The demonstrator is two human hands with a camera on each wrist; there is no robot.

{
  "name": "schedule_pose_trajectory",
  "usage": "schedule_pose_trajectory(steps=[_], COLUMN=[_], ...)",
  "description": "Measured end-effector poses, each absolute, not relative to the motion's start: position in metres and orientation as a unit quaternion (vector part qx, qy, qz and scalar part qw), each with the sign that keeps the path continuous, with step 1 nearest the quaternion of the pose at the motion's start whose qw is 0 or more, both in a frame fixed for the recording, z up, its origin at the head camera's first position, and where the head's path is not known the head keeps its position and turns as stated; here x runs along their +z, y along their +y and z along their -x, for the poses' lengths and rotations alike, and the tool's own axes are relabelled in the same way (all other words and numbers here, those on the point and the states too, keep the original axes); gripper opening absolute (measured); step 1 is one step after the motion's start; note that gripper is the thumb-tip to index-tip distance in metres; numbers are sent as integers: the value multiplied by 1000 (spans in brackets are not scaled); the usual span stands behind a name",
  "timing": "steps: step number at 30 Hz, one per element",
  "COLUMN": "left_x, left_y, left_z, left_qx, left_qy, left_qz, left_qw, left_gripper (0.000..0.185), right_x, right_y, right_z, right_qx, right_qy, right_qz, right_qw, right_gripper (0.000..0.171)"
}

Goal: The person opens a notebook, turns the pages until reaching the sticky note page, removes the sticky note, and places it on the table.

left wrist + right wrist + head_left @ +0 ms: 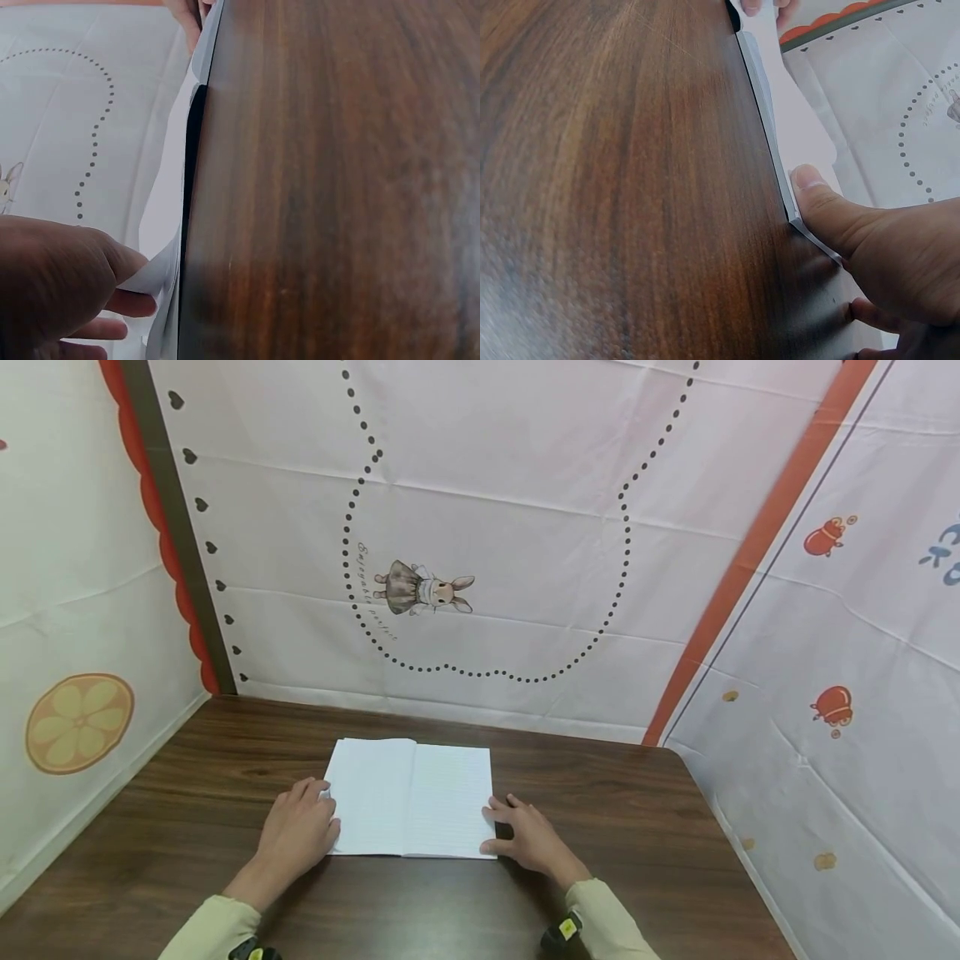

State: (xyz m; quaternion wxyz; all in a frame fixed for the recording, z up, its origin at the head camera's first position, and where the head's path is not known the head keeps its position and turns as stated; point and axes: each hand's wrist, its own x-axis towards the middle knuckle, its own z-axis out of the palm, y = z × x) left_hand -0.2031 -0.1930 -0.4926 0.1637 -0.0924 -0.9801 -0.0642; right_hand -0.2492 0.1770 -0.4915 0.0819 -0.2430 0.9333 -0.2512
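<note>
An open notebook [450,797] with white ruled pages lies on the brown wooden table. At its left edge my left hand [296,828] pinches a page; the left wrist view shows the page [157,270] bent up between thumb and fingers. My right hand [531,837] rests at the notebook's right edge. In the right wrist view the right thumb [821,199] lies on the page near the lower corner, while the other fingers are spread beyond the edge and partly hidden.
The dark wood table [600,793] surrounds the notebook. Behind it hangs a white printed cloth [510,593] with a rabbit figure, and similar cloths hang at left and right. A black band with a yellow mark [562,933] is on the right sleeve.
</note>
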Motion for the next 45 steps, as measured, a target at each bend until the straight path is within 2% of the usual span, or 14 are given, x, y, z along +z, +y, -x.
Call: schedule_pose_trajectory(steps=[8,16,19,23,26,31,37,45], left_x=[-494,-494,-495,-498,-501,-502,-498,-495], left_y=[-191,-189,-190,-190,-190,-190,-197,-203], left_z=[201,204,207,209,207,203,201,201], left_qx=[-71,-98,-97,-75,-70,-119,-166,-175], left_qy=[-986,-977,-975,-973,-971,-973,-972,-970], left_qz=[67,62,86,157,189,179,166,167], left_qw=[136,181,178,153,130,81,16,-2], left_gripper=[20,42,47,49,41,36,54,60], right_x=[-492,-492,-492,-492,-492,-492,-488,-477], right_y=[178,178,178,178,178,179,185,188], right_z=[249,250,250,250,250,250,253,259], right_qx=[-255,-259,-259,-258,-261,-263,-240,-225], right_qy=[931,929,929,930,930,927,926,921], right_qz=[247,251,251,249,248,254,278,293], right_qw=[80,78,78,78,78,78,91,122], right_gripper=[67,68,68,68,67,68,70,70])
